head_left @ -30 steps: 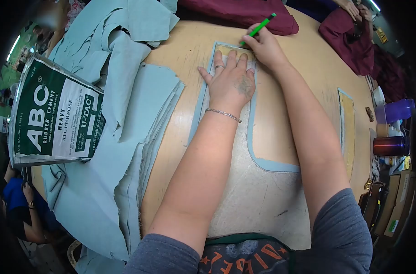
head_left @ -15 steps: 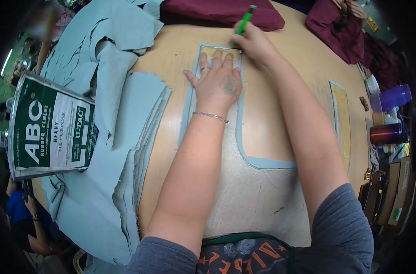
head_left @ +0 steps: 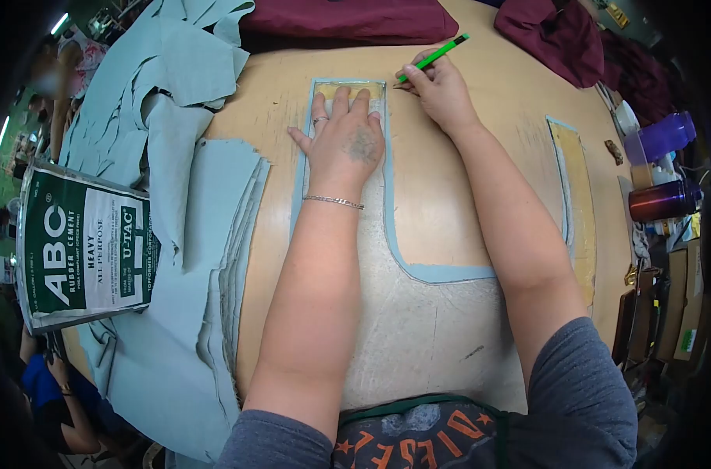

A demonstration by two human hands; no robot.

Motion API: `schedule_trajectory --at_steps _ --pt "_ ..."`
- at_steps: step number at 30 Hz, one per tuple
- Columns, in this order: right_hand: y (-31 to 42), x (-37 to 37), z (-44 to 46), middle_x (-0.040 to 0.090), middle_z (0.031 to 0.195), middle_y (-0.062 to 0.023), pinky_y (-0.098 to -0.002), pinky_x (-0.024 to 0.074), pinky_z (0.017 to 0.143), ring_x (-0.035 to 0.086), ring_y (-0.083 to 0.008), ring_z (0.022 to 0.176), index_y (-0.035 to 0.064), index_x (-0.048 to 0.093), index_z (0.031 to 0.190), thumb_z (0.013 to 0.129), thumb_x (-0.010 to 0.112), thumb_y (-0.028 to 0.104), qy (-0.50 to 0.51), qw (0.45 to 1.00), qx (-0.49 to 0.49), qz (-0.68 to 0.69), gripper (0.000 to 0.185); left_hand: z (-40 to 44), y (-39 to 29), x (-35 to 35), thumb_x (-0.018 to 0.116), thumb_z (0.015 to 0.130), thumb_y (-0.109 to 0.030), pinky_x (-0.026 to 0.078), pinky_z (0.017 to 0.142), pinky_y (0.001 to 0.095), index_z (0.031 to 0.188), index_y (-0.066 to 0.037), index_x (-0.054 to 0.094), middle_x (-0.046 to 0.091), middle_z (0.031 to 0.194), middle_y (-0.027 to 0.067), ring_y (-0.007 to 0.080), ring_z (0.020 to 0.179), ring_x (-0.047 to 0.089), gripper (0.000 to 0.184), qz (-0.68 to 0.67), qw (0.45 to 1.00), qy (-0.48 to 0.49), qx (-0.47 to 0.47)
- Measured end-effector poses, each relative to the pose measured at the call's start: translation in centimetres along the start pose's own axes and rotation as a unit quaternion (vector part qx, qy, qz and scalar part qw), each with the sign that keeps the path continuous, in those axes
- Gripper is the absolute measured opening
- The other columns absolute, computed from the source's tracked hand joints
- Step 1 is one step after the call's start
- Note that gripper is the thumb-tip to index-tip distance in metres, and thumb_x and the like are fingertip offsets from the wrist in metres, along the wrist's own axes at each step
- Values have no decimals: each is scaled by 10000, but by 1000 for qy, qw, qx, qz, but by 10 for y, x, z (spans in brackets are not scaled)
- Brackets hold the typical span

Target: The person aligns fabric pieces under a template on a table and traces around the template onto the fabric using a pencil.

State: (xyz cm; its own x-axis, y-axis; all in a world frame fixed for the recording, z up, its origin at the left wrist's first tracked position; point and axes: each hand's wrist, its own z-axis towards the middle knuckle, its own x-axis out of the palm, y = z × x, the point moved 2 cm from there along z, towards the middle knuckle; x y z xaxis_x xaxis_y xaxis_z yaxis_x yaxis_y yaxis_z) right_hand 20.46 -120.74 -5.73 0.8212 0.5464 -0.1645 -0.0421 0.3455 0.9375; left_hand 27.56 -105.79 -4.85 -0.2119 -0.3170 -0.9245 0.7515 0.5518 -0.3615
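Note:
My left hand [head_left: 346, 139] lies flat, fingers spread, on the narrow upper arm of a pale pattern template [head_left: 426, 336] with a yellowish top end. Beneath the template is light blue fabric [head_left: 449, 272], showing as a border along its edges. In my right hand [head_left: 441, 92] is a green pencil [head_left: 437, 56], pinched between thumb and fingers. The pencil's tip points down-left, close to the template's top right corner. Whether the tip touches the surface, I cannot tell.
On the left, a rubber cement can [head_left: 90, 246] stands on stacked blue fabric pieces [head_left: 215, 195]. Maroon cloth [head_left: 348, 22] lies along the far side. A second yellowish template [head_left: 578, 195], a purple container [head_left: 668, 134] and a dark tumbler [head_left: 660, 205] are at right. Another person's arm [head_left: 74, 414] shows lower left.
My right hand has tilted the pencil from nearly upright to a lower slant, with its tip by the template's corner. The view has shifted slightly; my left hand stays on the template.

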Motion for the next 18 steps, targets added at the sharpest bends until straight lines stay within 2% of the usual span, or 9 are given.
schedule_trajectory --at_steps 2,5,8,11,14,18 --pt "-7 7 1 612 757 -82 -277 478 634 599 -139 685 6 503 911 822 577 148 -1 1000 -16 0 184 3 4 -1 394 865 -320 127 950 661 1253 -247 419 313 1361 -7 254 1282 214 395 -1 1000 2 9" --pt "-11 10 0 618 742 -96 -299 475 633 613 -180 681 26 519 892 812 588 158 -8 995 -64 -77 169 8 8 0 414 861 -317 136 945 662 1234 -268 444 323 1356 -18 240 1276 229 377 -7 1000 0 14" --pt "3 14 -10 611 729 -123 -321 471 626 606 -255 667 42 527 871 804 587 144 -14 982 -100 -161 136 9 10 -1 430 855 -331 139 946 659 1226 -280 455 326 1356 -22 236 1276 230 376 -13 1000 5 15" --pt "39 18 -40 598 798 -116 -286 462 662 600 -196 748 22 522 860 806 577 66 43 962 -62 -261 89 9 11 -1 471 834 -311 105 948 665 1189 -259 495 355 1334 -12 249 1272 230 359 -46 999 -8 20" --pt "44 20 -77 572 733 -125 -371 445 622 550 -316 703 67 504 868 763 570 58 48 940 -212 -262 125 9 12 0 496 823 -302 87 949 669 1168 -249 515 372 1322 -6 253 1270 231 350 -57 998 -15 19" --pt "66 18 -123 549 729 -115 -373 436 619 531 -308 707 69 494 859 696 572 -11 107 934 -235 -247 198 10 13 2 497 823 -311 94 946 672 1166 -253 516 374 1322 -7 250 1270 232 348 -57 998 -20 22"
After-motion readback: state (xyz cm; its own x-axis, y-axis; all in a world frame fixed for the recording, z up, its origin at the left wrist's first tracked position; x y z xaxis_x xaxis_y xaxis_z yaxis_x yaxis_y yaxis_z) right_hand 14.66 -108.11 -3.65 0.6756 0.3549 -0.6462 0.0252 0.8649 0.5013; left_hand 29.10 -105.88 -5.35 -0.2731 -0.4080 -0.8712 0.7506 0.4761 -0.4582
